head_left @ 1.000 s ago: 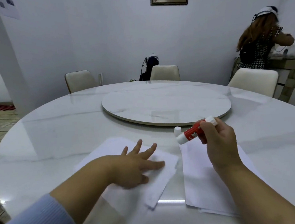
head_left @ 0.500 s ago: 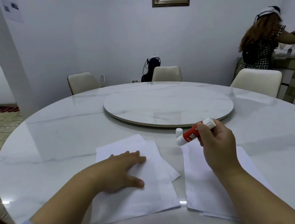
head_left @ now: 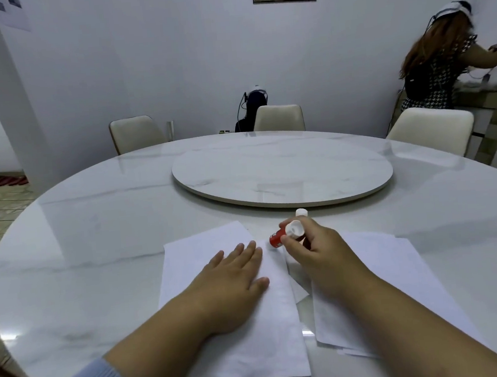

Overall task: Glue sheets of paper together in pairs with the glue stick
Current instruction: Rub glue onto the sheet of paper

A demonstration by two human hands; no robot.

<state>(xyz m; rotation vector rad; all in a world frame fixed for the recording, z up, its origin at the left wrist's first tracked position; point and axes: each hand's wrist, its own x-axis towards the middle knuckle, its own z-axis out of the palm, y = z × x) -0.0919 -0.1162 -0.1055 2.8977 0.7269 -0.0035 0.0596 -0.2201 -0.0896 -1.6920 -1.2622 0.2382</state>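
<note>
A sheet [head_left: 245, 333] is pinned flat on the table [head_left: 96, 246] by the open left hand [head_left: 234, 282], probably so it cannot slide under gluing. The glue stick [head_left: 278, 236] is gripped in the closed right hand [head_left: 313, 252], tip down at the sheet's far right corner. The cap [head_left: 301, 212] stands just behind; a stack [head_left: 399, 280] lies to the right, clear of the stroke.
</note>
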